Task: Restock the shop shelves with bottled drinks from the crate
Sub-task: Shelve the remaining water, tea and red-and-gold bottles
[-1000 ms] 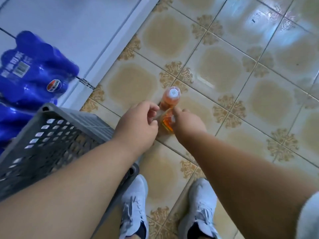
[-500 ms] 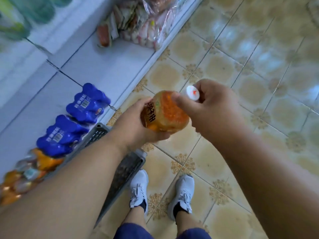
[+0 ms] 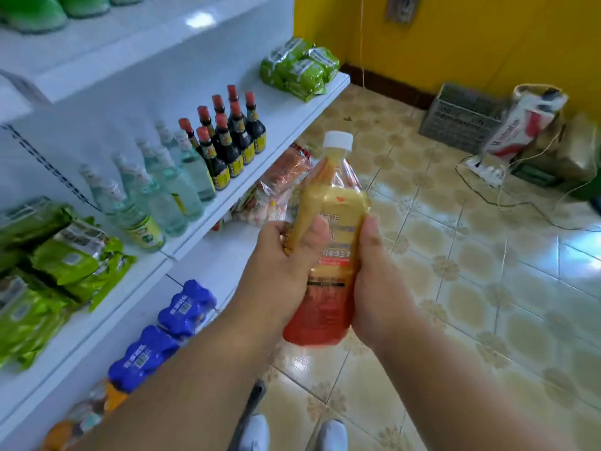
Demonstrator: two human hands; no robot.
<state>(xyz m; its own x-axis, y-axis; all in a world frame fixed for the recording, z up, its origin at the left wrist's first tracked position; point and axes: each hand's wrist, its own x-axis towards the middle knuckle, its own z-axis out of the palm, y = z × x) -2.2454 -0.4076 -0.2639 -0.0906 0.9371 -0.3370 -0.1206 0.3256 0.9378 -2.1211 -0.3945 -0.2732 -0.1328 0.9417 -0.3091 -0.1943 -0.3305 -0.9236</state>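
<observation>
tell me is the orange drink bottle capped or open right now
Capped. The white cap sits on the neck of the bottle, which the left hand and right hand grip around its body, roughly upright.

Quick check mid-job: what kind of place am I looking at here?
Most likely a small grocery shop: white shelves carry dark sauce bottles, clear glass bottles and green packets, and both hands hold an orange drink bottle still to be shelved.
</observation>
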